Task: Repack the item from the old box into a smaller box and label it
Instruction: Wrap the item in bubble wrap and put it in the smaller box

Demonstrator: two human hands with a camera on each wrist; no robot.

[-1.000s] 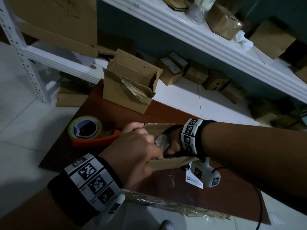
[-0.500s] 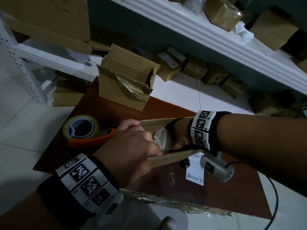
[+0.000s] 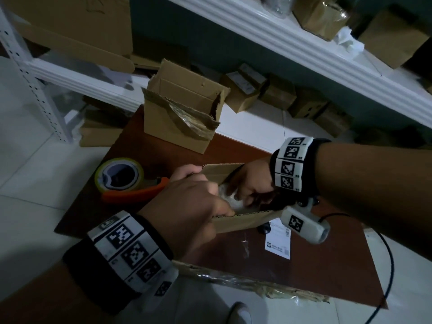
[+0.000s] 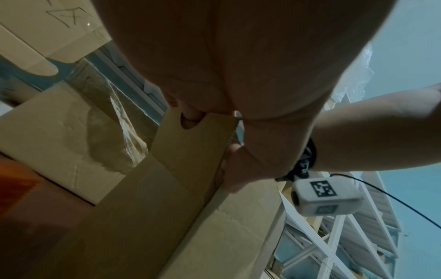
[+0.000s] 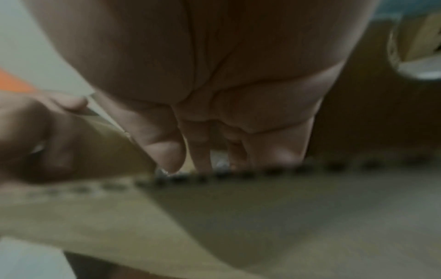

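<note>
Gripping small box (image 3: 243,222) wall, left hand (image 3: 187,206), right hand (image 3: 253,181) inside, seemingly pressing wrapped item (image 3: 230,198).

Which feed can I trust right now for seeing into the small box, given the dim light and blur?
Head view: dim but sharp, small box and wrapped item readable. Right wrist view: blurred, palm fills most. Left wrist view: sharper, shows only the box's outside.
</note>
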